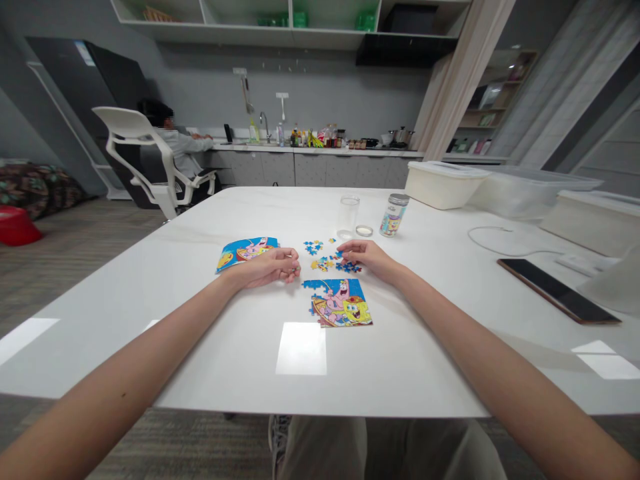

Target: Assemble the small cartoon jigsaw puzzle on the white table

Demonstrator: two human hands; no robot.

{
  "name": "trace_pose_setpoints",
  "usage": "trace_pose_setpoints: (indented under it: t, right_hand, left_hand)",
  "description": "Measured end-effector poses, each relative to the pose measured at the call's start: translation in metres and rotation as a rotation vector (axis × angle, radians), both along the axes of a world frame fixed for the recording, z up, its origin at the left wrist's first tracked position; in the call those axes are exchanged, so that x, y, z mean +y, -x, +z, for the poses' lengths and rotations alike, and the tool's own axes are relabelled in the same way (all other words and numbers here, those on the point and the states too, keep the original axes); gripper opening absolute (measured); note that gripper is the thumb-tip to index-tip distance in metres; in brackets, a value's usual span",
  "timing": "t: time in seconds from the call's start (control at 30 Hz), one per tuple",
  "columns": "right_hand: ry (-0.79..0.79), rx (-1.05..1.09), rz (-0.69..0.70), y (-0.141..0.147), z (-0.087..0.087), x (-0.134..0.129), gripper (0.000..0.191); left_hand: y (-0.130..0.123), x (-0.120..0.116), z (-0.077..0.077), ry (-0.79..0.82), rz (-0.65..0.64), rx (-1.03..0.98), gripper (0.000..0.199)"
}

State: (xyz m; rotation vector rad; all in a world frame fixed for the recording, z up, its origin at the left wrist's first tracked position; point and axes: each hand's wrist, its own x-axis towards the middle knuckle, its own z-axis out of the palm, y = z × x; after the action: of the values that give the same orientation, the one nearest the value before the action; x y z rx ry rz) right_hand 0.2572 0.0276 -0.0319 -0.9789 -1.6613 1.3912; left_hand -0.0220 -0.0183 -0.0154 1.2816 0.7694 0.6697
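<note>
A partly assembled jigsaw puzzle [345,305] with cartoon figures lies flat on the white table, its left edge ragged. My left hand [273,267] is left of it, just above the table, with the fingertips closed on a small puzzle piece. The printed picture sheet [250,248] lies behind that hand, partly covered by it. My right hand [369,259] reaches over the loose puzzle pieces [323,264], thumb and fingers pinched at a blue piece. More loose pieces [313,247] are scattered just beyond.
Behind the pieces stand a clear jar [349,217], a ring-shaped lid [364,231] and a printed canister [394,215]. To the right are a phone [557,290], a white cable [493,230] and storage boxes [445,183]. A person [183,150] sits at the far counter.
</note>
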Motion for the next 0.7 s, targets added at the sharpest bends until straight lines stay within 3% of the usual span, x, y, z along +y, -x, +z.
trace_pose_setpoints:
  t: [0.23, 0.37, 0.53, 0.7]
  right_hand:
    - [0.005, -0.011, -0.004, 0.000, 0.000, 0.001, 0.026]
    - [-0.009, -0.060, -0.018, 0.001, 0.003, -0.001, 0.021]
    - [-0.006, -0.073, 0.004, 0.001, 0.005, -0.003, 0.021]
    - [-0.018, -0.090, 0.012, -0.001, 0.003, -0.002, 0.023]
  left_hand:
    - [-0.015, 0.000, -0.002, -0.161, 0.157, 0.068, 0.034]
    - [-0.023, 0.002, -0.001, -0.439, 0.227, 0.189, 0.027]
    - [-0.027, 0.002, -0.001, -0.824, 0.291, 0.546, 0.014]
    - [-0.027, 0.002, -0.005, -0.931, 0.279, 0.624, 0.012]
